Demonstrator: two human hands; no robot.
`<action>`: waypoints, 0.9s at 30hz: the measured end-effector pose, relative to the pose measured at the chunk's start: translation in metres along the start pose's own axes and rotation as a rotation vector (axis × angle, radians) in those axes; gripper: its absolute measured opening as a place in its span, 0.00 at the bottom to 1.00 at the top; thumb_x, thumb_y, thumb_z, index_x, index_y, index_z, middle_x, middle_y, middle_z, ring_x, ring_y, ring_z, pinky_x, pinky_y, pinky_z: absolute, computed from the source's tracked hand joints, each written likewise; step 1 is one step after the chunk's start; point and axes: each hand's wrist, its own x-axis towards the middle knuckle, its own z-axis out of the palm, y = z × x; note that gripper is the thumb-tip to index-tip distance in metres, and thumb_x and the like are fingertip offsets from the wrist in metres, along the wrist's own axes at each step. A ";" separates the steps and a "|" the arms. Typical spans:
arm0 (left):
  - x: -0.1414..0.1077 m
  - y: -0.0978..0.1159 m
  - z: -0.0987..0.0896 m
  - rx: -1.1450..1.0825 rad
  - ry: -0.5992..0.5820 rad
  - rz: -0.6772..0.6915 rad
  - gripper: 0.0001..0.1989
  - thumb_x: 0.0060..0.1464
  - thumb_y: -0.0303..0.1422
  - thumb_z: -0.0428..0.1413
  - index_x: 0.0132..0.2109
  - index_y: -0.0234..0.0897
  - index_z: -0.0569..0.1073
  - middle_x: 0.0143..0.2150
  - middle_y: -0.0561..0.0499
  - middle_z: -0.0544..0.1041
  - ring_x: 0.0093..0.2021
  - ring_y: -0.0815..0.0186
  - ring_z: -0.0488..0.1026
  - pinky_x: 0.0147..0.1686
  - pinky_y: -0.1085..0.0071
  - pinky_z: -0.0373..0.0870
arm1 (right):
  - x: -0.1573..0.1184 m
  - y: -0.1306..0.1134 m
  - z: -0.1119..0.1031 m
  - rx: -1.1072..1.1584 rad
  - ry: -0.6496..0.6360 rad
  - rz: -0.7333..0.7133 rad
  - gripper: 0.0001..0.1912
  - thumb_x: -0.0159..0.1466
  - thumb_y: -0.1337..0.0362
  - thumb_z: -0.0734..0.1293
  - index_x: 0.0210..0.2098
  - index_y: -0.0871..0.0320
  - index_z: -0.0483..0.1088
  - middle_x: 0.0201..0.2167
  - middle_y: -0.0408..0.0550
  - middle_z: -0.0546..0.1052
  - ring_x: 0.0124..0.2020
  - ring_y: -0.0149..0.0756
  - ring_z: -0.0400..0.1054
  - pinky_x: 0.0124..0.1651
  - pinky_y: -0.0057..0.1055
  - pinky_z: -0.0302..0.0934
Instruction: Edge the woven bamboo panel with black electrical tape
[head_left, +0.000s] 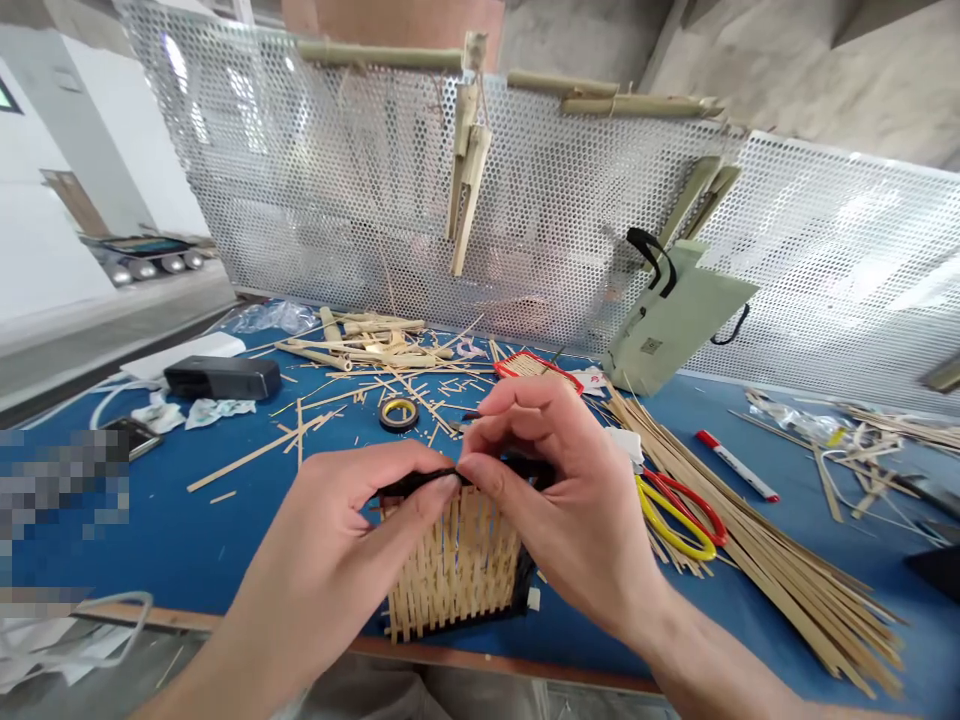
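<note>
Both hands are closed in a pinch on a black strip [420,482] along the top edge of a woven bamboo piece [450,570]. The left hand [322,560] grips the strip from the near left, and its thumb lies along the strip. The right hand [555,510] closes on the strip just beside the left hand, with its fingers curled above the weave.

The woven piece lies below the hands, near the front edge of a blue work table [187,560]. Its open strips stick out at the lower end, and a dark edge shows along its right side.

To the right of the piece are crossed scissors [675,520] with yellow and red handles, a long bundle of bamboo strips [795,590] and a red-capped marker [739,465]. Beyond the hands lie a roll of tape [398,413], scattered bamboo offcuts [367,345], a black box [222,378] and a pale green bag [675,315]. Bamboo pieces hang on a perforated metal panel [375,200] behind the table.
</note>
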 end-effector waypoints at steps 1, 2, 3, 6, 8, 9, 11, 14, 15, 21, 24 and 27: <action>0.000 -0.001 -0.001 0.011 -0.012 -0.001 0.12 0.64 0.45 0.58 0.38 0.47 0.82 0.30 0.58 0.79 0.29 0.65 0.70 0.28 0.73 0.63 | 0.000 0.002 0.001 -0.003 0.017 -0.009 0.18 0.66 0.70 0.72 0.48 0.42 0.66 0.34 0.38 0.79 0.35 0.35 0.76 0.40 0.36 0.72; 0.000 -0.003 -0.002 0.017 -0.017 -0.007 0.13 0.65 0.46 0.57 0.40 0.47 0.83 0.32 0.58 0.81 0.30 0.65 0.72 0.28 0.74 0.64 | 0.000 0.003 0.003 0.000 0.028 -0.017 0.18 0.66 0.70 0.72 0.47 0.43 0.66 0.34 0.38 0.79 0.35 0.35 0.76 0.40 0.35 0.72; 0.000 -0.004 -0.003 0.019 -0.017 -0.013 0.14 0.65 0.47 0.57 0.40 0.47 0.83 0.33 0.58 0.81 0.31 0.64 0.73 0.28 0.75 0.66 | 0.000 0.004 0.003 0.007 0.026 -0.019 0.18 0.66 0.70 0.72 0.47 0.43 0.65 0.34 0.38 0.79 0.36 0.34 0.76 0.40 0.35 0.72; -0.001 -0.009 -0.004 0.013 0.005 -0.043 0.13 0.65 0.48 0.57 0.40 0.48 0.83 0.32 0.59 0.81 0.31 0.65 0.73 0.25 0.77 0.65 | 0.003 0.003 0.002 0.046 -0.048 0.010 0.19 0.67 0.71 0.70 0.50 0.44 0.64 0.35 0.37 0.79 0.36 0.32 0.75 0.43 0.33 0.71; -0.001 -0.010 -0.005 0.007 0.012 -0.049 0.13 0.64 0.47 0.58 0.41 0.49 0.83 0.30 0.59 0.80 0.30 0.66 0.72 0.23 0.78 0.64 | 0.005 0.001 0.000 0.091 -0.118 0.046 0.22 0.65 0.73 0.70 0.53 0.45 0.63 0.36 0.37 0.79 0.37 0.31 0.74 0.44 0.32 0.70; -0.001 -0.011 -0.005 0.008 0.013 -0.048 0.12 0.64 0.46 0.58 0.41 0.49 0.83 0.30 0.60 0.80 0.30 0.66 0.72 0.23 0.78 0.64 | 0.006 0.000 -0.001 0.112 -0.141 0.063 0.24 0.64 0.74 0.69 0.53 0.46 0.62 0.37 0.37 0.79 0.38 0.31 0.73 0.45 0.32 0.70; 0.001 -0.011 -0.005 0.030 0.014 -0.025 0.11 0.64 0.45 0.58 0.41 0.49 0.83 0.31 0.60 0.81 0.30 0.67 0.72 0.24 0.78 0.65 | 0.008 0.000 -0.002 0.138 -0.153 0.095 0.26 0.62 0.76 0.69 0.54 0.47 0.62 0.37 0.36 0.78 0.38 0.30 0.74 0.45 0.31 0.69; 0.004 -0.012 -0.003 0.095 0.018 0.046 0.13 0.67 0.44 0.56 0.38 0.46 0.81 0.30 0.59 0.80 0.28 0.68 0.71 0.25 0.76 0.63 | 0.007 0.004 0.000 0.128 -0.131 0.125 0.26 0.61 0.77 0.69 0.52 0.47 0.62 0.35 0.35 0.78 0.37 0.28 0.74 0.42 0.28 0.67; 0.005 -0.013 -0.002 0.115 0.022 0.071 0.14 0.67 0.43 0.55 0.36 0.45 0.80 0.29 0.59 0.79 0.27 0.68 0.71 0.25 0.76 0.63 | 0.007 0.005 0.001 0.117 -0.125 0.126 0.26 0.61 0.78 0.69 0.51 0.47 0.62 0.35 0.34 0.78 0.36 0.27 0.73 0.40 0.27 0.66; 0.001 -0.020 0.004 0.149 0.024 0.070 0.18 0.69 0.42 0.53 0.31 0.40 0.73 0.25 0.58 0.71 0.25 0.69 0.63 0.25 0.71 0.56 | 0.001 0.008 0.009 0.143 -0.090 0.141 0.22 0.62 0.73 0.72 0.51 0.48 0.67 0.33 0.35 0.78 0.34 0.28 0.73 0.41 0.29 0.66; 0.000 -0.021 0.005 0.114 0.007 0.055 0.20 0.69 0.44 0.52 0.31 0.40 0.73 0.23 0.58 0.65 0.24 0.70 0.59 0.23 0.72 0.54 | 0.003 0.011 0.010 0.234 -0.068 0.193 0.16 0.62 0.73 0.73 0.43 0.50 0.68 0.31 0.36 0.78 0.32 0.28 0.72 0.39 0.29 0.65; 0.000 -0.021 0.002 0.107 0.013 0.009 0.21 0.69 0.46 0.51 0.31 0.40 0.74 0.23 0.58 0.63 0.24 0.70 0.57 0.22 0.73 0.53 | 0.008 0.014 0.006 0.329 -0.065 0.265 0.19 0.59 0.71 0.76 0.44 0.50 0.67 0.30 0.37 0.80 0.31 0.29 0.73 0.37 0.29 0.66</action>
